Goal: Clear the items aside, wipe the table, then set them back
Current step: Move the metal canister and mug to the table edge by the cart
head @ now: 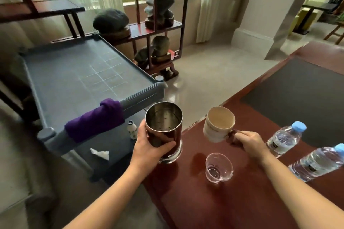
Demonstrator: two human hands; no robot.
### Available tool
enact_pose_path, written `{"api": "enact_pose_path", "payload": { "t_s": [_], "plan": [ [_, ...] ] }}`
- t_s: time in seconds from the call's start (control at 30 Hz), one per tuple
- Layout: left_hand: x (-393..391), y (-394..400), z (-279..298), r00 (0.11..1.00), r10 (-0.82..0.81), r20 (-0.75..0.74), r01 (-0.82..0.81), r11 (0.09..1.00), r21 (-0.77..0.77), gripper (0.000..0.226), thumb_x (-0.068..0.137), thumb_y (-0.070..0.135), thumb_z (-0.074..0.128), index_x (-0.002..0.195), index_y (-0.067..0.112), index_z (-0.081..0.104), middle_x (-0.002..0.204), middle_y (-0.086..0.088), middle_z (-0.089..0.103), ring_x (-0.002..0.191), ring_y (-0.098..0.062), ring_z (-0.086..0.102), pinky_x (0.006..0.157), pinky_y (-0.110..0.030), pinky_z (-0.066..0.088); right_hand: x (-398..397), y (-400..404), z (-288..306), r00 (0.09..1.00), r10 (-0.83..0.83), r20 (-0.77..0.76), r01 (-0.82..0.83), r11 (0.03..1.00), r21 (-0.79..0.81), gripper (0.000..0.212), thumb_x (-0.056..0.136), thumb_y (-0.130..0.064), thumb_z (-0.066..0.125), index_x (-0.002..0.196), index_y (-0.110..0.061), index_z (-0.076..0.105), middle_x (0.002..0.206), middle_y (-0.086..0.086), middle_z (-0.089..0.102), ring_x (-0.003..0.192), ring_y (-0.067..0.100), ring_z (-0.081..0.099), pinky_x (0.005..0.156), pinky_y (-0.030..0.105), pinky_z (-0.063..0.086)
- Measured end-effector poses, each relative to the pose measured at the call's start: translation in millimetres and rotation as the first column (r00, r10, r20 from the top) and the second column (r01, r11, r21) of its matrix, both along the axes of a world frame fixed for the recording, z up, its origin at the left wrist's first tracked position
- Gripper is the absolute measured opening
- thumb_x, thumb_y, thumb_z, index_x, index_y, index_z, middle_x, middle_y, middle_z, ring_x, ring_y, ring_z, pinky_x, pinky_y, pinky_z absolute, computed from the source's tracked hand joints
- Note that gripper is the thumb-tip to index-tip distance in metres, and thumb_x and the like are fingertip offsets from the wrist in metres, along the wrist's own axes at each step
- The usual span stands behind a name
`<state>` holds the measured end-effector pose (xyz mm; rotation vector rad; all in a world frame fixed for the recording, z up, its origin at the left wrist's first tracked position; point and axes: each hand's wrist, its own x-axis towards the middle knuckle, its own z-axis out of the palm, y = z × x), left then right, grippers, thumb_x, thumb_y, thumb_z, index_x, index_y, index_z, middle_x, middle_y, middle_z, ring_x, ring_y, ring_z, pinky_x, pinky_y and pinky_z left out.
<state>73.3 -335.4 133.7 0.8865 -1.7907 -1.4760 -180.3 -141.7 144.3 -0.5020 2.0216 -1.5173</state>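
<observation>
The clearing looks barely begun, and the wiping and setting back are all still ahead. At far left the grey cart [83, 72] has a bare top tray; a purple cloth [95, 121] hangs over its handle, unused, and a small white bottle [132, 129] and a crumpled tissue [100, 153] lie on its lower shelf. The left hand [149, 147] wraps around a steel canister [163, 132], lifted near the worktop's [242, 201] left edge. The right hand [247, 142] pinches the handle of a cream ceramic mug [217, 124], held in the air. A clear glass cup [218, 167] and two water bottles [284, 140] [318, 163] remain on the worktop. The bottles' dark labels are too blurred to read; the small bottle's print is illegible too.
</observation>
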Motion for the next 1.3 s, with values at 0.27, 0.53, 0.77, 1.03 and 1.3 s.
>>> {"api": "enact_pose_path", "payload": {
  "t_s": [0.27,0.53,0.77,1.03,1.3],
  "plan": [
    [10,21,-34,0.998,0.034,0.043,-0.038,0.996,0.080,0.102,0.048,0.042,0.092,0.133,0.050,0.037,0.105,-0.008,0.073,0.109,-0.015,0.066,0.100,-0.041,0.050,-25,-26,-23,0.972,0.235,0.007,-0.235,0.971,0.044,0.015,0.080,0.002,0.061,0.069,0.006,0.070,0.070,0.010,0.069,0.069,0.015,0.060,0.066,0.025,0.050],
    [10,39,-70,0.990,0.096,0.101,-0.111,0.982,0.155,0.105,0.048,0.035,0.093,0.134,0.052,0.035,0.100,-0.009,0.073,0.097,-0.018,0.072,0.098,-0.049,0.051,-31,-45,-58,0.898,0.432,0.079,-0.438,0.893,0.100,0.036,0.068,-0.018,0.064,0.080,0.017,0.062,0.073,0.012,0.059,0.074,0.021,0.051,0.074,0.038,0.038],
    [12,45,-87,0.976,0.142,0.165,-0.164,0.978,0.129,0.109,0.044,0.042,0.095,0.134,0.053,0.034,0.114,-0.010,0.069,0.110,-0.030,0.066,0.102,-0.049,0.048,-30,-51,-71,0.833,0.531,0.159,-0.541,0.841,0.027,0.018,0.073,-0.013,0.061,0.065,-0.015,0.078,0.061,-0.003,0.071,0.056,0.003,0.064,0.055,0.011,0.046],
    [12,52,-94,0.953,0.176,0.246,-0.201,0.976,0.084,0.112,0.038,0.057,0.093,0.129,0.065,0.028,0.123,0.010,0.065,0.118,-0.010,0.060,0.101,-0.025,0.047,-32,-53,-85,0.808,0.545,0.223,-0.561,0.827,0.012,0.016,0.077,-0.007,0.063,0.071,-0.008,0.078,0.073,0.010,0.074,0.065,0.010,0.063,0.060,0.016,0.048],
    [12,51,-90,0.935,0.184,0.303,-0.215,0.974,0.073,0.110,0.039,0.057,0.091,0.128,0.062,0.028,0.118,-0.006,0.068,0.119,-0.010,0.060,0.102,-0.032,0.047,-34,-52,-97,0.811,0.526,0.257,-0.546,0.837,0.010,0.018,0.066,-0.021,0.069,0.072,-0.006,0.077,0.083,0.018,0.073,0.077,0.019,0.063,0.069,0.024,0.050]
  ]
}}
